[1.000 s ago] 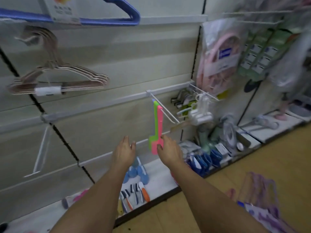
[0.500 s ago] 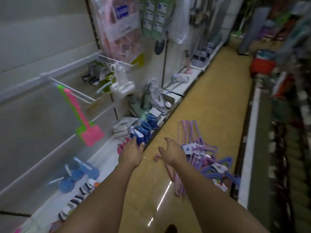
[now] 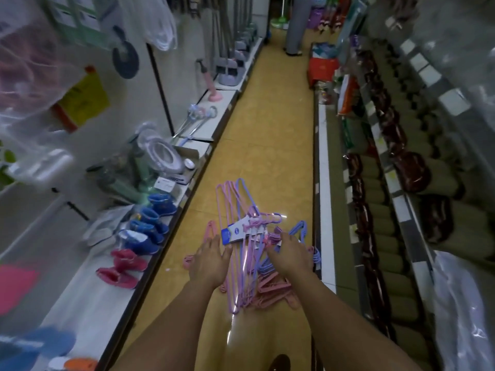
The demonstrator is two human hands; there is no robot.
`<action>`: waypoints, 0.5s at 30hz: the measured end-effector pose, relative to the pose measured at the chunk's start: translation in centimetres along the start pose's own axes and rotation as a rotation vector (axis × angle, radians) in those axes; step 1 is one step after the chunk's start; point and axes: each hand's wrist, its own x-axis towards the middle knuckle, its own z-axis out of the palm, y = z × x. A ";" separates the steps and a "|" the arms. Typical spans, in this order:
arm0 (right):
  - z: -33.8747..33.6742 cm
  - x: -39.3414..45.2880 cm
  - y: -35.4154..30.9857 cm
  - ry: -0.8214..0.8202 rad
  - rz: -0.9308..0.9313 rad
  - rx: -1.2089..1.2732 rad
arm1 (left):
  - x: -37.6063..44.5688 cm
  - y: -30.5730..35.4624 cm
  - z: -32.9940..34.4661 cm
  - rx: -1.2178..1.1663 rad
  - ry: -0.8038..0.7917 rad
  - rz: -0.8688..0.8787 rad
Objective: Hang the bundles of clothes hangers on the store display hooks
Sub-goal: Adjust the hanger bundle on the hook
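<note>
A pile of hanger bundles (image 3: 247,238) in pink, lilac and blue lies on the yellow aisle floor, each bundle wrapped with a white and blue label. My left hand (image 3: 210,262) hovers over the pile's left side, fingers spread and empty. My right hand (image 3: 290,254) reaches down onto the right side of the pile, fingers apart over the blue and pink hangers; nothing is gripped. No display hooks are in view.
A low white shelf (image 3: 88,295) on the left carries blue and pink small boots (image 3: 146,231) and packaged goods. Dark stacked goods fill the right shelving (image 3: 401,210). A person (image 3: 294,25) stands far down the aisle.
My view swung from the wall with hooks and hung hangers to the aisle floor. Both hands dropped from the wall toward the hanger pile and now reach it.
</note>
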 end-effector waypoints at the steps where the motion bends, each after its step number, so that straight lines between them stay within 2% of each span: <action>1: -0.4 1.2 1.0 0.002 0.011 -0.002 | 1.1 1.0 0.7 -0.007 -0.006 0.008; 9: 0.1 9.8 7.8 -0.012 0.118 0.010 | 9.0 3.9 8.8 0.017 -0.099 0.050; 15: 5.8 17.0 11.8 -0.011 0.198 0.063 | 15.9 2.3 16.9 0.116 -0.173 0.131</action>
